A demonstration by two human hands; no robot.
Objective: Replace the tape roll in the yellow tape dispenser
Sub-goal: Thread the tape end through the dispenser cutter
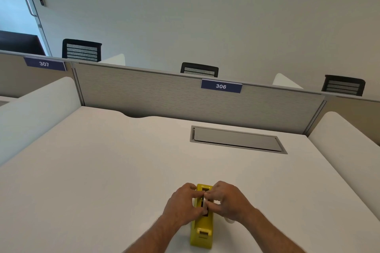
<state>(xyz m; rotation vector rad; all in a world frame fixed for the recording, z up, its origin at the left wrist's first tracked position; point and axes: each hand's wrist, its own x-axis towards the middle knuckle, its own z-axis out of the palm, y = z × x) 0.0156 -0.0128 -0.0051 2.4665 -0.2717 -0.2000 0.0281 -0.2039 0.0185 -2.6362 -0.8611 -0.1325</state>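
At the near edge of the white tabletop (102, 170) I see the yellow tape dispenser (202, 230) standing upright. My left hand (183, 205) and right hand (228, 201) meet over its top slot. Fingers (209, 195) of both hands are curled narrow, pinching a small pale part there; I cannot tell whether it is the roll.

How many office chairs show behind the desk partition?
3. One chair at far left near the door, one chair above the 306 label, one chair at right. Only the backrests show; others may be hidden.
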